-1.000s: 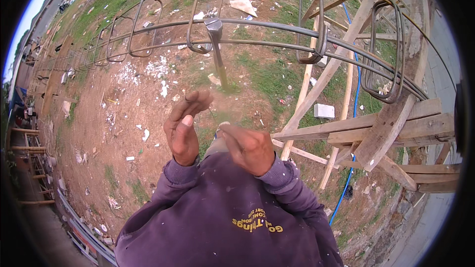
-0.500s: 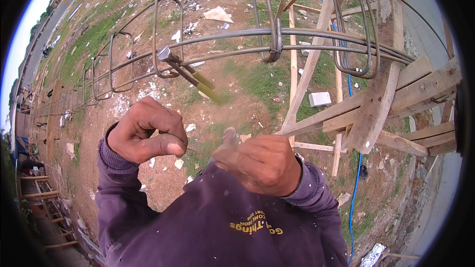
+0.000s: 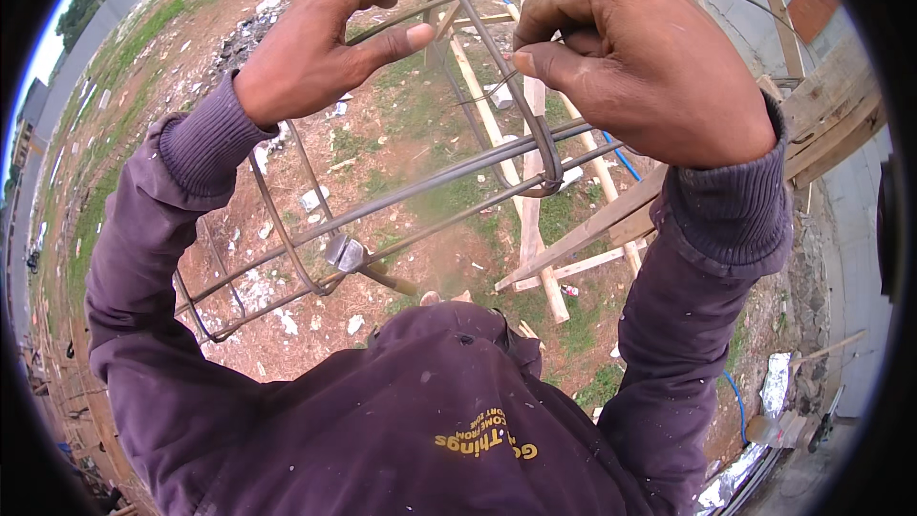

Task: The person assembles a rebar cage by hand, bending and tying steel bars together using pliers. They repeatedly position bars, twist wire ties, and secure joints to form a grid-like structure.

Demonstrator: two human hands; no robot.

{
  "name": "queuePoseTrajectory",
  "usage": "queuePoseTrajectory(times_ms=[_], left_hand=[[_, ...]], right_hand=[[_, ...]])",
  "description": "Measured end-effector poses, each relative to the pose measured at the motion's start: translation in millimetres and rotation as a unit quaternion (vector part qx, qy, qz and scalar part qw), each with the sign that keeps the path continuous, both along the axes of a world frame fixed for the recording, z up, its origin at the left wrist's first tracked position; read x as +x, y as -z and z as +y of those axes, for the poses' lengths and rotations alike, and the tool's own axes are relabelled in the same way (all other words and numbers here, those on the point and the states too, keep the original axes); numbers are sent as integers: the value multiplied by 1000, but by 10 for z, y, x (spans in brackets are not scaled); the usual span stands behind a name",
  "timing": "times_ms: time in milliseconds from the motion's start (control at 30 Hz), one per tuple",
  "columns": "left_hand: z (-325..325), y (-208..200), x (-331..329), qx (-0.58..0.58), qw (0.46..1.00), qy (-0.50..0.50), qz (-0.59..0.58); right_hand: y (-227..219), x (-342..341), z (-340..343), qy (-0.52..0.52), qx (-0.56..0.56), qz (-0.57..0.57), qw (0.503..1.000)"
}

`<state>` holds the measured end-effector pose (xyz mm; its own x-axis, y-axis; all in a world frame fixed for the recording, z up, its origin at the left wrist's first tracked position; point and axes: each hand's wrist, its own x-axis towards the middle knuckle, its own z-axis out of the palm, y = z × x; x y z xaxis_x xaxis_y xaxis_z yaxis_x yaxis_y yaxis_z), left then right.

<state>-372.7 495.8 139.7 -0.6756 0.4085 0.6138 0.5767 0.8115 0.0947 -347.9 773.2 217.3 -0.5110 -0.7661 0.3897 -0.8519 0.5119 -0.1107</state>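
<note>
My right hand [image 3: 650, 62] is raised at the upper right, its thumb and fingers pinched together. From the pinch a thin tie wire [image 3: 485, 94] runs left across the upright of a bent steel stirrup [image 3: 521, 100]. My left hand [image 3: 330, 53] is beside the top reinforcing bar [image 3: 420, 10], its thumb and fingers apart and holding nothing. Below, the stirrup's lower end meets the long lower bars [image 3: 439, 177] of the cage. A pair of pincers [image 3: 346, 254] with yellowish handles hangs on the lowest bar, by another stirrup [image 3: 272, 215].
Wooden posts and braces [image 3: 531, 162] stand behind the cage. Thick planks [image 3: 831, 124] jut in at the right, near a grey block wall [image 3: 850, 277]. A blue hose [image 3: 621, 158] crosses the littered, grassy ground. At the lower right lies crumpled silvery sheet [image 3: 776, 382].
Both hands have risen from in front of my chest to the top bar. My left hand has opened from its pinch. The view has shifted, bringing the cage nearer.
</note>
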Motion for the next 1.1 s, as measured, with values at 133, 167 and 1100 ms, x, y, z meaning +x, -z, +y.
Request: queuePoseTrajectory(times_ms=[133,167,1100], left_hand=[[-301,-143,-205,87,907,-3,-412],[-286,-153,-197,120,894,11,-432],[-90,-79,-334,229,940,95,-233]], right_hand=[[-39,-144,-349,-16,25,-58,998],[-9,-159,-399,-2,11,-40,999],[49,-440,-361,-31,-99,292,951]])
